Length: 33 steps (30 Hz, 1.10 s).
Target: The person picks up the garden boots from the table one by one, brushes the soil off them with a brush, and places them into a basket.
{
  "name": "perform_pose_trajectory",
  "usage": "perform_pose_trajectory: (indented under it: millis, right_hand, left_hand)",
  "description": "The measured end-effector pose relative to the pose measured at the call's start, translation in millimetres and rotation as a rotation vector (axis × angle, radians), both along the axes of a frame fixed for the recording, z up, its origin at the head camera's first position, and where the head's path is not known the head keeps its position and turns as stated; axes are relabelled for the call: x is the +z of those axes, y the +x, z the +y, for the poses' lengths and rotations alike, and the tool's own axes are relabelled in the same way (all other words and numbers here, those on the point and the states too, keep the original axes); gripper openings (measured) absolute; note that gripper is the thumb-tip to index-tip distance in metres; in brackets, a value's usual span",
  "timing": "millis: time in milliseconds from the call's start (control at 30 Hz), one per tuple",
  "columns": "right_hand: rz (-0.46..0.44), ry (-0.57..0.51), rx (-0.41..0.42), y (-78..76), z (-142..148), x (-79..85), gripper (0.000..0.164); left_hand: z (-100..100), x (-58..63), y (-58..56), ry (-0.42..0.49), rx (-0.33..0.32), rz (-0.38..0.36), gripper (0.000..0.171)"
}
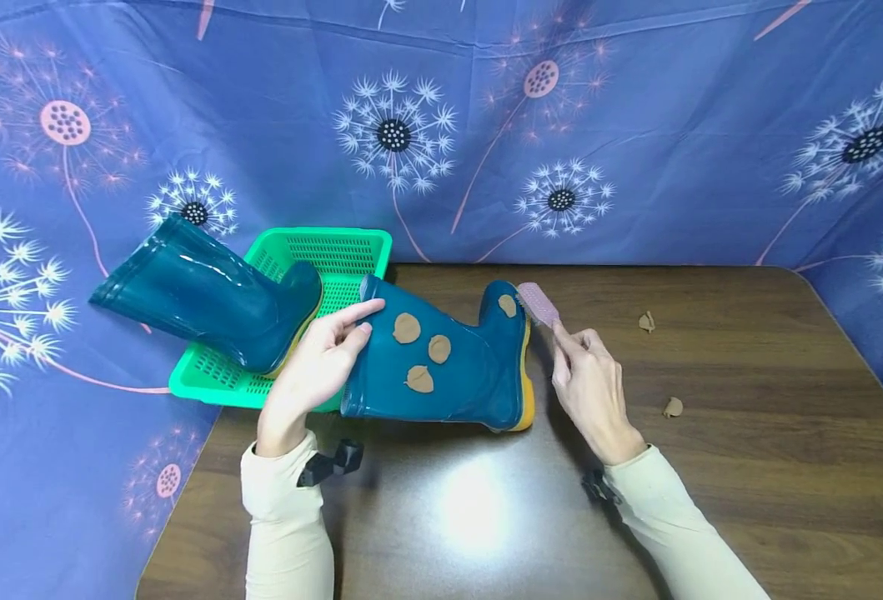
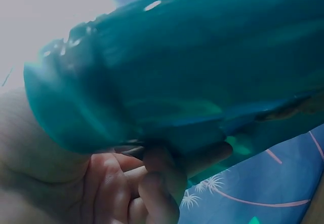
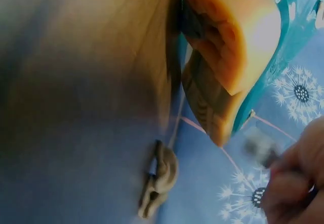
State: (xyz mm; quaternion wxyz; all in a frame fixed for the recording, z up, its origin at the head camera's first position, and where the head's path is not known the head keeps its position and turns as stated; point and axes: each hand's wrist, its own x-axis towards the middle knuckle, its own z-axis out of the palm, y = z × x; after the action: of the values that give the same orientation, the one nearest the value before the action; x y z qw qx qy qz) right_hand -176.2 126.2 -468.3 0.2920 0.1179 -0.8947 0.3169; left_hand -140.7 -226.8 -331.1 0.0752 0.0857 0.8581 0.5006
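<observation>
A teal rubber boot with a yellow sole lies on its side on the table. Three flat brown clay-like patches stick to its shaft, and another patch sits at the toe. My left hand holds the boot at the top rim, index finger and thumb lying over it; its other fingers are mostly hidden in the head view. At the toe, my right hand grips a pink brush by its handle, bristles right at the toe patch. The yellow sole fills the upper right wrist view.
A second teal boot leans in a green plastic basket at the left. Two brown bits, one farther back and another nearer, lie on the wooden table. Blue dandelion-print cloth hangs behind.
</observation>
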Motion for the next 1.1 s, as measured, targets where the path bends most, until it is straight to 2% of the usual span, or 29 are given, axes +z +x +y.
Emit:
perform_pose_trajectory:
  millis: [100, 267, 400, 567, 733, 900, 1033, 1100]
  right_hand:
    - [-0.001, -0.011, 0.046, -0.4, 0.6, -1.0, 0.03]
    - [0.03, 0.0, 0.004, -1.6, 0.5, -1.6, 0.031]
    - [0.008, -0.001, 0.047, -1.2, 1.2, -2.0, 0.031]
    - [0.031, 0.0, -0.011, -2.4, 3.4, -2.8, 0.03]
    - [0.014, -0.032, 0.064, -3.2, 2.9, -2.4, 0.031]
    - [0.052, 0.003, -0.021, -2.4, 2.0, -2.9, 0.03]
    - [0.028, -0.027, 0.053, -3.1, -0.3, -2.2, 0.03]
    - [0.024, -0.024, 0.062, -3.7, -1.2, -1.7, 0.03]
  left_hand:
    - [0.4, -1.0, 1.1, -0.001, 0.009, -0.002, 0.049]
    - [0.9, -2.6, 0.4, 0.004, 0.003, -0.005, 0.049]
    - [-0.6, -2.9, 0.7, -0.001, 0.01, -0.009, 0.049]
    - [0.0, -3.1, -0.5, 0.007, -0.001, -0.013, 0.049]
    - [-0.3, -1.9, 0.3, 0.002, 0.006, -0.018, 0.049]
    - [-0.4, -1.1, 0.3, 0.002, 0.001, -0.016, 0.049]
    - [-2.3, -1.3, 0.9, -0.007, 0.012, -0.009, 0.049]
    - [-2.5, -1.2, 0.8, -0.006, 0.008, -0.01, 0.049]
